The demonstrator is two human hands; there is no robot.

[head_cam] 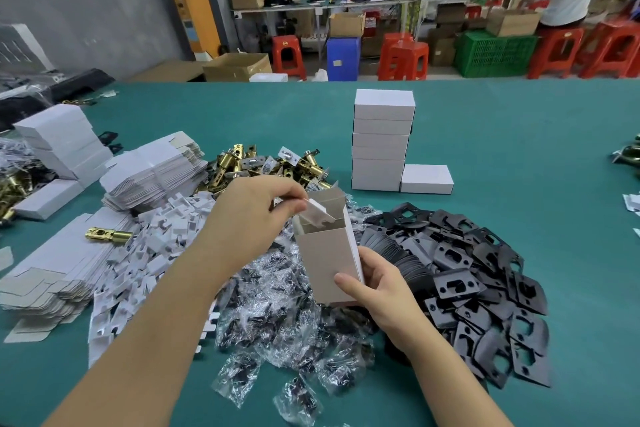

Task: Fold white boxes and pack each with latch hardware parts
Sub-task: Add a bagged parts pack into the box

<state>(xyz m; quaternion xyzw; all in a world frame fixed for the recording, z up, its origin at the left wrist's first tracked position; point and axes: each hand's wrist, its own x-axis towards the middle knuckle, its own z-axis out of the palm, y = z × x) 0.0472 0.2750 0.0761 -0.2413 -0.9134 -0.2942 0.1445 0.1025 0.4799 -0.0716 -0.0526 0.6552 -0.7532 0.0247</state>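
Note:
An open white box stands upright above the table's middle, its top flaps up. My right hand grips its lower right side, thumb on the front face. My left hand pinches a white card insert at the box's mouth. Around it lie brass latches, bagged black screws, black strike plates, loose white inserts and flat box blanks.
A stack of closed white boxes stands behind on the green table, one more box beside it. More boxes sit at the far left. Red stools, crates and a seated person are beyond the table's far edge.

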